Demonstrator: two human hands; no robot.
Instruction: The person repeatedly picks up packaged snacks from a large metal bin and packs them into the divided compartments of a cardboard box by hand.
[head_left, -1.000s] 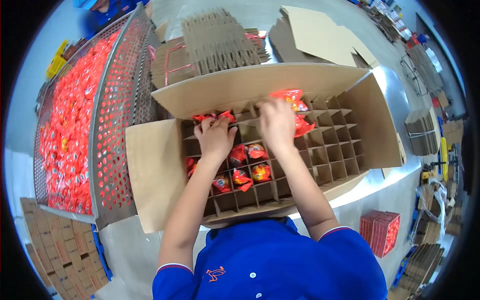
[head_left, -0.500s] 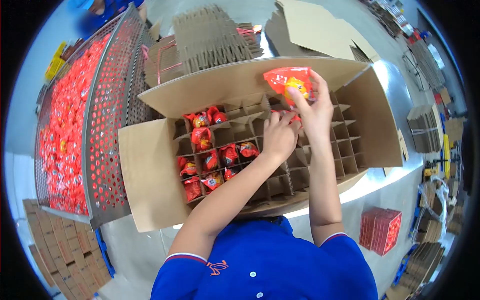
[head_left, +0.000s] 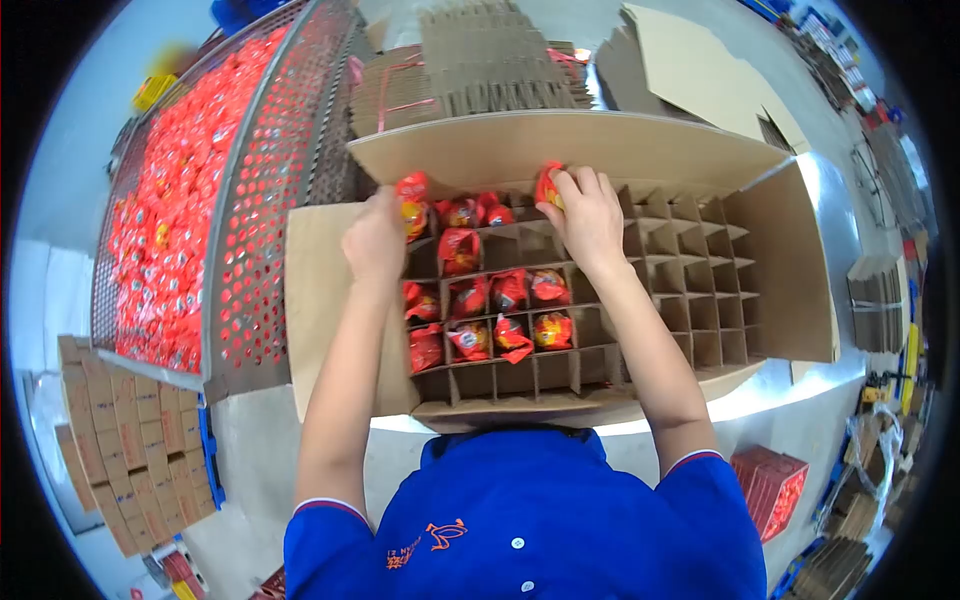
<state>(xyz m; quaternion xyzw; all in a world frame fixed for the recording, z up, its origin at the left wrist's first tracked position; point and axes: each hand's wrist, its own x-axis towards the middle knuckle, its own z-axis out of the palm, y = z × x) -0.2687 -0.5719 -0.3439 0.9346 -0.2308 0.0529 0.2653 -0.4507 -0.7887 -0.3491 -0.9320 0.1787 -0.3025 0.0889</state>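
Observation:
An open cardboard box [head_left: 590,400] is split by cardboard dividers into many small cells. Several red-wrapped items [head_left: 468,297] with yellow parts sit in cells on its left side. My left hand [head_left: 376,240], slightly blurred, is closed on a red packet [head_left: 411,205] at the box's back left corner. Over the back row, right of the filled cells, my right hand [head_left: 588,220] pinches another red packet [head_left: 550,186] between thumb and fingers.
A perforated metal bin [head_left: 245,200] full of red packets stands at left. Behind the box lie stacked cardboard dividers [head_left: 490,60] and flat cardboard [head_left: 690,75]. Cartons [head_left: 135,440] are stacked lower left; a red crate [head_left: 765,485] stands on the floor at right.
My left hand has moved from the box's middle to its back left corner, now with a packet. My right hand has lowered its packet and shifted left. The view has shifted.

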